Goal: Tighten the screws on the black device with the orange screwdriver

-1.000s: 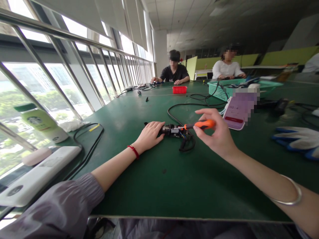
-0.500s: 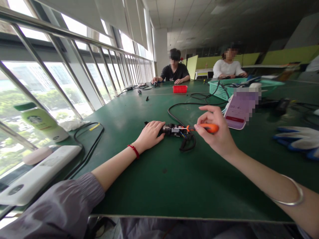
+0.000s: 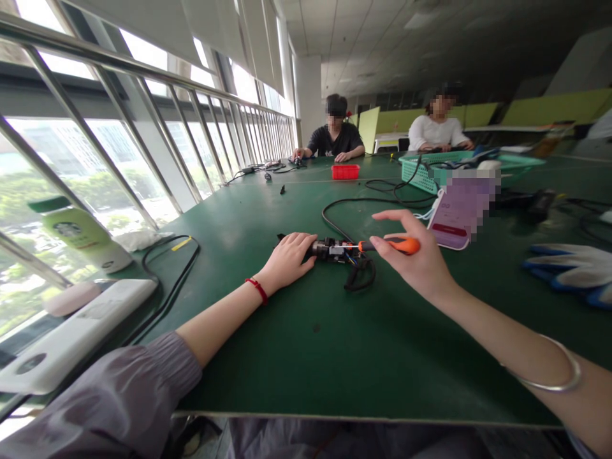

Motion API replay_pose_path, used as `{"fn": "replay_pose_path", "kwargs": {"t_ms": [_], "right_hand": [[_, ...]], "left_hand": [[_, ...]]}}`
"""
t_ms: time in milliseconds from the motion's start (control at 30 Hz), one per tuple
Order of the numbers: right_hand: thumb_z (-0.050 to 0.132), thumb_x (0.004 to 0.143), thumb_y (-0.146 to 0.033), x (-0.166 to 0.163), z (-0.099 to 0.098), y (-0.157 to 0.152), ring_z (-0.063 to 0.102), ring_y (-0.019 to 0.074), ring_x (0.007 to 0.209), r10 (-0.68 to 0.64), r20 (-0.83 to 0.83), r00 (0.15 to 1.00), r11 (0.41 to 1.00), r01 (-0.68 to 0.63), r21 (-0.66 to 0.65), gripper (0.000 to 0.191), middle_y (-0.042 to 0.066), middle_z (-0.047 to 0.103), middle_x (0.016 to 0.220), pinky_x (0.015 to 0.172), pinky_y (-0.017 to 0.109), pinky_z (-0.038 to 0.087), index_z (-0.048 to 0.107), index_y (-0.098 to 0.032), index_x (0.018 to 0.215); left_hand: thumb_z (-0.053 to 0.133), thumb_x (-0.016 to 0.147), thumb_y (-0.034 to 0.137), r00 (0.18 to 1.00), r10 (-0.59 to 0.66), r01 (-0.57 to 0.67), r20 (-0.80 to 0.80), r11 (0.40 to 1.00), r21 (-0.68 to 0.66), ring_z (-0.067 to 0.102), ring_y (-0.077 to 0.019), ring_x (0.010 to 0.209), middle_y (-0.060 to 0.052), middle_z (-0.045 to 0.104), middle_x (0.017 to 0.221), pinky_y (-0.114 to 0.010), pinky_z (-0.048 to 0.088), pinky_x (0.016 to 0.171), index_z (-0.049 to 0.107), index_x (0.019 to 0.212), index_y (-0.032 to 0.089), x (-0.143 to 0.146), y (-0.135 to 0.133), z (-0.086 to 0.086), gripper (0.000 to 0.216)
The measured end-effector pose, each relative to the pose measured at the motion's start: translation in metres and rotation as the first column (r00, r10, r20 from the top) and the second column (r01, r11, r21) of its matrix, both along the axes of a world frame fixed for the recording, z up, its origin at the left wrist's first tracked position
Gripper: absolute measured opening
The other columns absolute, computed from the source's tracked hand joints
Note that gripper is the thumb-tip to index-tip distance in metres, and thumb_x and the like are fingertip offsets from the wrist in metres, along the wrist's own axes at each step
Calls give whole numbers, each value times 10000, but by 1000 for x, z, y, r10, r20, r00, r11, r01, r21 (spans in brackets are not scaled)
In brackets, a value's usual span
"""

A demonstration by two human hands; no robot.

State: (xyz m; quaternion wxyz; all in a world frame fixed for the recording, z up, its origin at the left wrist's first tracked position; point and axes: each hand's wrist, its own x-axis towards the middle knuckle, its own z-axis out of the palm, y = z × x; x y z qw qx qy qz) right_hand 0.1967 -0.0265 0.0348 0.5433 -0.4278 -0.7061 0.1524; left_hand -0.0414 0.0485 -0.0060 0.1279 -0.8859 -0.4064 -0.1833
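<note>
On the green table lies a black device [image 3: 336,251] with exposed parts and thin coloured wires at its right end. My left hand [image 3: 291,255] is closed over its left end, fingers on top and thumb along the near side. An orange and black screwdriver [image 3: 404,245] lies almost level in my right hand [image 3: 415,255], the thumb against its handle and the index finger raised off it. Its thin shaft points left over the device; where the tip touches is too small to tell. A black strap loop [image 3: 359,278] hangs from the device toward me.
A black cable [image 3: 354,199] curves behind the device. At right are a propped phone [image 3: 456,217], a teal basket [image 3: 418,173] and gloves [image 3: 574,268]. A bottle [image 3: 79,236] and a white power bank [image 3: 81,338] sit left. Two people sit beyond a red tray [image 3: 345,172].
The fingers of my right hand have shifted around the screwdriver handle, the index finger opening farther out to the left. My left hand and the device stay put.
</note>
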Motion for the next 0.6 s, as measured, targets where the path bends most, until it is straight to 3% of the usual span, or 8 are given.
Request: {"fn": "replay_pose_path", "kwargs": {"t_ms": [167,300,400,500,600], "right_hand": [[649,742,-267,-1,-1,0,598,164,684,28,-130,991,997,-19,76,548,-2,558,794,578,285,511,381,-251,1220],[597,798,-364,0,1,0,538,135,516,-46,-65,997,998,43,-53,268,-42,502,594,490,266,444,534,-230,1020],[616,783,-341,0,2,-1,552,139,551,-47,-63,997,999,47,-1,236,-18,540,657,513,275,447,546,-236,983],[657,741,-293,0,0,1,585,161,652,14,-112,994,996,-4,88,442,19,572,827,532,285,470,458,-258,1133],[636,761,-354,1,-1,2,582,148,615,54,-54,997,998,-55,-7,477,1,571,792,523,272,468,428,-236,1174]], "left_hand": [[444,876,313,1000,-2,2,8,1000,-7,487,-246,1128,-103,557,1219,-410,389,1001,464,1264,152,-1,-1,0,421],[452,874,315,1000,9,-9,0,1000,-11,486,-246,1127,-98,557,1223,-402,386,1004,465,1263,147,-1,0,0,424],[450,875,317,1000,6,-6,-1,1000,-7,485,-246,1128,-103,556,1224,-402,385,1004,464,1264,140,0,0,0,428],[452,875,315,1000,0,0,-1,1000,-5,488,-246,1124,-105,559,1217,-404,388,1003,466,1262,139,0,1,-1,426],[457,870,311,1000,-4,4,9,1000,-4,487,-245,1125,-105,558,1214,-409,387,1005,465,1264,150,-1,1,-2,426]]}}
